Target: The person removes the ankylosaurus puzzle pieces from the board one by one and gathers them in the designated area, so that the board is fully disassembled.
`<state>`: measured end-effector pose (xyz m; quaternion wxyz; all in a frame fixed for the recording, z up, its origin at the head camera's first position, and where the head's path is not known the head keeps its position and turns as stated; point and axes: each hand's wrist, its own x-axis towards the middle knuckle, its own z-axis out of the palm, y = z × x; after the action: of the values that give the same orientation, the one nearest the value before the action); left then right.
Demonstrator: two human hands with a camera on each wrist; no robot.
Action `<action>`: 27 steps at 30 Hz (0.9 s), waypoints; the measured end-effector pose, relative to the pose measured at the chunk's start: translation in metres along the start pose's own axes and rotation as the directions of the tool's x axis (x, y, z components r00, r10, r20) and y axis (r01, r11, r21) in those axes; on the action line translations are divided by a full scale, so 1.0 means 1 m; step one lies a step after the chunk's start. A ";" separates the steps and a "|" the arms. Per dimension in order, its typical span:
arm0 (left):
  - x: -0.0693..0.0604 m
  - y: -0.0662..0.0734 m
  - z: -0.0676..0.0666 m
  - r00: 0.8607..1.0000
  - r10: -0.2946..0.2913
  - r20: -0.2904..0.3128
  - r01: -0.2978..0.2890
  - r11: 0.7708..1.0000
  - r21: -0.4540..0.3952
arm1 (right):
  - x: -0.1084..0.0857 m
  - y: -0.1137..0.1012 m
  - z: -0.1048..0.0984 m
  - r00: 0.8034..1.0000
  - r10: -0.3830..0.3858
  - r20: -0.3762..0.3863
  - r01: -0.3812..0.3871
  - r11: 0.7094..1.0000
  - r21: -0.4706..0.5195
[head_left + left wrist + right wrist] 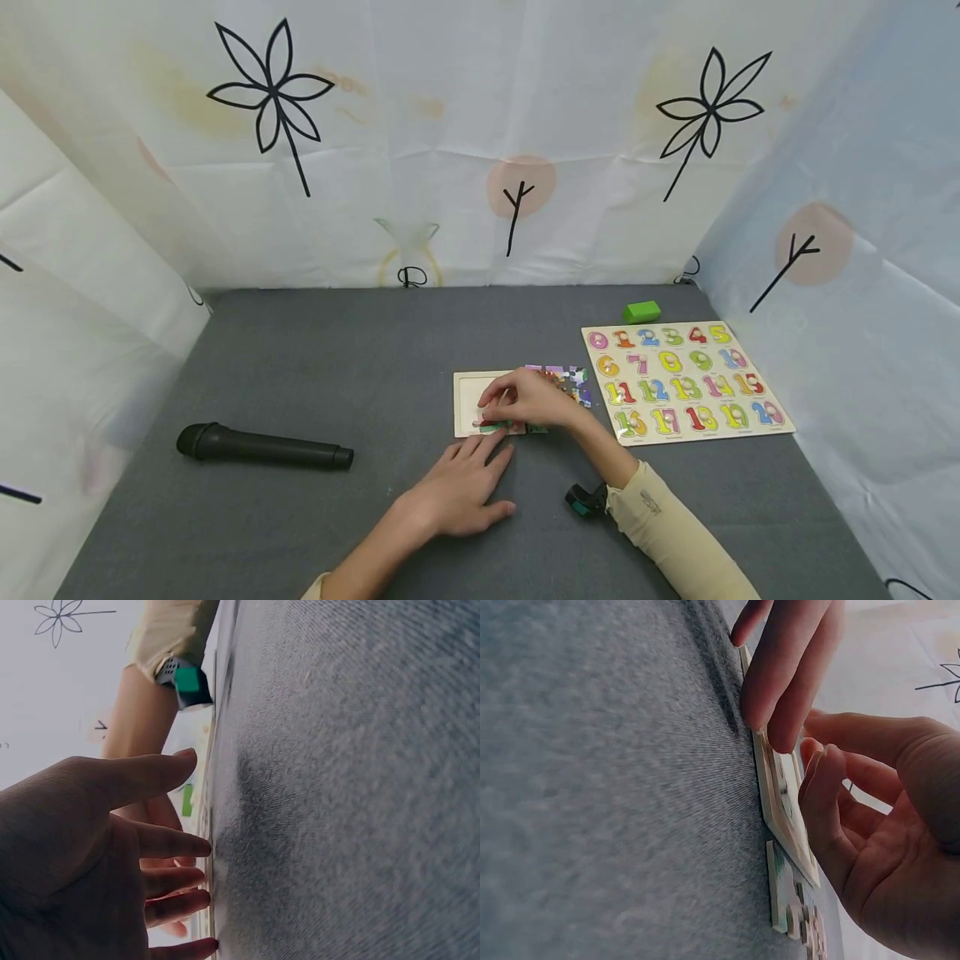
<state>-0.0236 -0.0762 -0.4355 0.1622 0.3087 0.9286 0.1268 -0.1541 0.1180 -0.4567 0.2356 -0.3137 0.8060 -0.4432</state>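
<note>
A small wooden puzzle tray (467, 392) lies mid-table, with a few red and green puzzle pieces (491, 425) along its near side. My left hand (467, 487) is spread flat, its fingertips on the tray's near edge, thumb held apart. In the left wrist view the fingers of this hand (112, 847) are straight. My right hand (528, 398) hovers over the tray with bent fingers, thumb and index tips close together. From the right wrist, the right hand's (900, 832) fingertips overlap, so anything between them is hidden. Loose jigsaw pieces (577, 379) lie right of the tray, partly behind this hand.
To the right lies a wooden number board (652, 377) with colourful knobbed numerals. A green block (642, 312) sits behind it. On the left is a black microphone (262, 446). White patterned cloth (420, 150) walls the grey table at the back and sides.
</note>
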 end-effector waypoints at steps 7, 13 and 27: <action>0.003 0.001 0.005 1.000 -0.007 -0.001 0.007 1.000 0.004 | 0.010 0.004 0.000 0.998 -0.008 0.060 0.010 0.999 -0.043; 0.004 0.002 0.004 1.000 -0.015 0.001 0.015 1.000 0.004 | 0.013 0.005 -0.001 0.998 -0.029 0.055 0.032 0.998 -0.061; 0.003 0.001 0.004 1.000 -0.016 0.001 0.016 1.000 0.005 | 0.009 0.002 -0.001 0.997 -0.015 0.078 0.018 0.999 -0.033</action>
<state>-0.0241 -0.0726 -0.4394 0.1627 0.3016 0.9314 0.1228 -0.1622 0.1129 -0.4591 0.2578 -0.3414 0.8010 -0.4188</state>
